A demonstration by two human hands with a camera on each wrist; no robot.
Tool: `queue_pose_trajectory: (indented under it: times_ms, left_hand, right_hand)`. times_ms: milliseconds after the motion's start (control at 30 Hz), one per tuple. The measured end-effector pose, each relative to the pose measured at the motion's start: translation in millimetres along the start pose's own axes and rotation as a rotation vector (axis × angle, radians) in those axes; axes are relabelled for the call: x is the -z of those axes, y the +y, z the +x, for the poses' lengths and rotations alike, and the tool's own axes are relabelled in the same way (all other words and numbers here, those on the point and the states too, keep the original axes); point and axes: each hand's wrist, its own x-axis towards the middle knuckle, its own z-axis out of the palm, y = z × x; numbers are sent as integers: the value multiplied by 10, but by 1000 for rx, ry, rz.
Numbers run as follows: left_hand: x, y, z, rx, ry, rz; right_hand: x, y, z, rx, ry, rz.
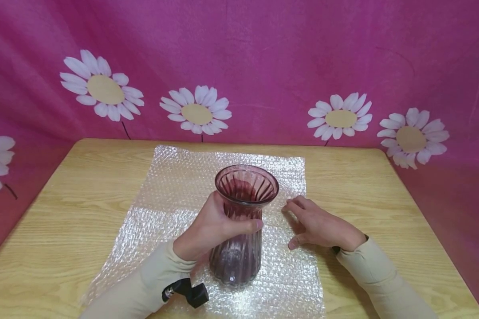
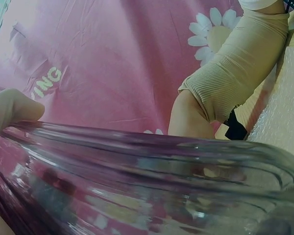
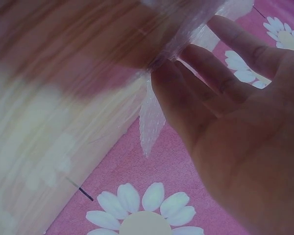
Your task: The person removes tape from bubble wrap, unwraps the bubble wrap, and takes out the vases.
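A purple fluted glass vase (image 1: 237, 257), clear toward its base, stands mouth up over a sheet of bubble wrap (image 1: 175, 186). My left hand (image 1: 205, 228) grips the vase just below its flared rim, thumb across the near side. In the left wrist view the ribbed glass (image 2: 137, 166) fills the lower part, with the thumb (image 2: 17, 107) at its narrow end. To the right of the vase, my right hand (image 1: 319, 223) has its fingertips at the wrap's right side, fingers loosely extended. The right wrist view shows those fingertips (image 3: 169, 78) against the wrap's edge.
A light wood-grain table (image 1: 355, 186) lies under everything, the wrap covering its middle. Behind and at both sides hangs a magenta cloth (image 1: 263, 53) printed with white daisies. A black strap with a small block (image 1: 187, 292) is on the left wrist.
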Motion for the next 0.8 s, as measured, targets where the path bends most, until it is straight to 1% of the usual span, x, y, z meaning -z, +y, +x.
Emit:
queue_pose_trajectory:
  times_ms: [200, 433, 633, 800]
  left_hand:
    - [9, 8, 3, -8, 4, 33]
    - [20, 19, 8, -40, 2, 73]
    - [28, 25, 4, -43, -1, 90]
    - [33, 41, -1, -80, 3, 95]
  right_hand:
    - [11, -9, 3, -6, -7, 4]
    - [3, -1, 12, -8, -10, 4]
    - [1, -2, 11, -9, -5, -4]
    - [2, -7, 8, -7, -3, -7]
